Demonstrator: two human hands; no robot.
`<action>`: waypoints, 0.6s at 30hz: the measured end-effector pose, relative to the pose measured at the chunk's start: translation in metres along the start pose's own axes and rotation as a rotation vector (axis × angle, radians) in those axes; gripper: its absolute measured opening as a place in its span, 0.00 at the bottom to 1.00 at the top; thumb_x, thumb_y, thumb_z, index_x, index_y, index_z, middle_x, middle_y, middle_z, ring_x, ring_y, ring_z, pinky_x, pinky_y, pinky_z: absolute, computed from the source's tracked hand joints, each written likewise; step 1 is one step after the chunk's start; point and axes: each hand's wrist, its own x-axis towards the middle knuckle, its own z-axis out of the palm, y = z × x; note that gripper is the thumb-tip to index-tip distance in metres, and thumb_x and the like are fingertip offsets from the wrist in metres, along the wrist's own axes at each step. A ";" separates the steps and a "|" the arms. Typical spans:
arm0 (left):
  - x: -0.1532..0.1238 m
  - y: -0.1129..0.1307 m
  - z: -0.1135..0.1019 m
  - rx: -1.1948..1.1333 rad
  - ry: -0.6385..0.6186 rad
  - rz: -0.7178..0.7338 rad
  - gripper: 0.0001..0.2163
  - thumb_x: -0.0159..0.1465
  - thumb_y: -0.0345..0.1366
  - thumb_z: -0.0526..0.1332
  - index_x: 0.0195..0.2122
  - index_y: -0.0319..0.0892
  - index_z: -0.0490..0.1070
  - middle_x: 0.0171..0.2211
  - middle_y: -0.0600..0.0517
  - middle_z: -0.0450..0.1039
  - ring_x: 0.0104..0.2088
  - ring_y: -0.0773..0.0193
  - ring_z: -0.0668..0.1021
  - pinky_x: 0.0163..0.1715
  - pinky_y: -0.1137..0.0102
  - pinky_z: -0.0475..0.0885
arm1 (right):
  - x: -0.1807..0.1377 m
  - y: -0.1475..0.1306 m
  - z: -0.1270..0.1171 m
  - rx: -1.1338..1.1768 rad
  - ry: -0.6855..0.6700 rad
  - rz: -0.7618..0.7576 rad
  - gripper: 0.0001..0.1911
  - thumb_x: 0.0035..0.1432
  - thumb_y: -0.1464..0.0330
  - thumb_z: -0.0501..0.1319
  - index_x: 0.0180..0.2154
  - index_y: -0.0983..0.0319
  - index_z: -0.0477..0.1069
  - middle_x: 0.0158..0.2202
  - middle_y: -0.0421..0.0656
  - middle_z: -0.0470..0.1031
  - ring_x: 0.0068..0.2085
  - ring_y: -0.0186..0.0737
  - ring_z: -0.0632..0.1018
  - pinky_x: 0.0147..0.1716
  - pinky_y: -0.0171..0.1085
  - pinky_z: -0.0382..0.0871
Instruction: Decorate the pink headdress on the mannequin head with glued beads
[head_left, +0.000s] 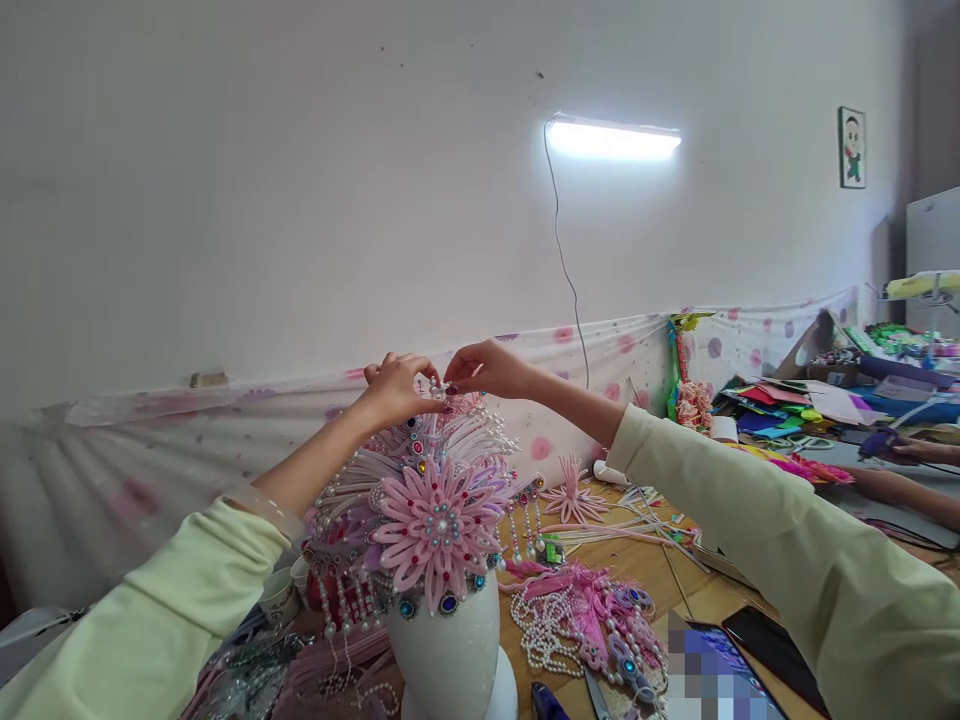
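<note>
A pink headdress with a large looped flower, coloured gems and hanging bead strands sits on a white foam mannequin head. Above its top, my left hand pinches a small piece of white pearl beads between thumb and fingers. My right hand meets it from the other side, its fingertips closed on the same beads. Part of the bead piece is hidden by the fingers. Sprays of pearl-tipped stems rise from the headdress just below both hands.
Pearl strings and pink tassels lie on the wooden table right of the mannequin head. Scissors and a dark phone are near the front. Clear plastic bags lie left. Another person's hand shows far right.
</note>
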 end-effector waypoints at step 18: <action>0.001 -0.002 -0.003 -0.245 -0.181 0.090 0.14 0.53 0.44 0.63 0.37 0.48 0.83 0.50 0.55 0.81 0.55 0.53 0.77 0.55 0.69 0.70 | 0.004 0.006 0.005 0.189 0.062 0.039 0.08 0.51 0.80 0.69 0.30 0.63 0.76 0.29 0.41 0.81 0.33 0.34 0.82 0.34 0.31 0.75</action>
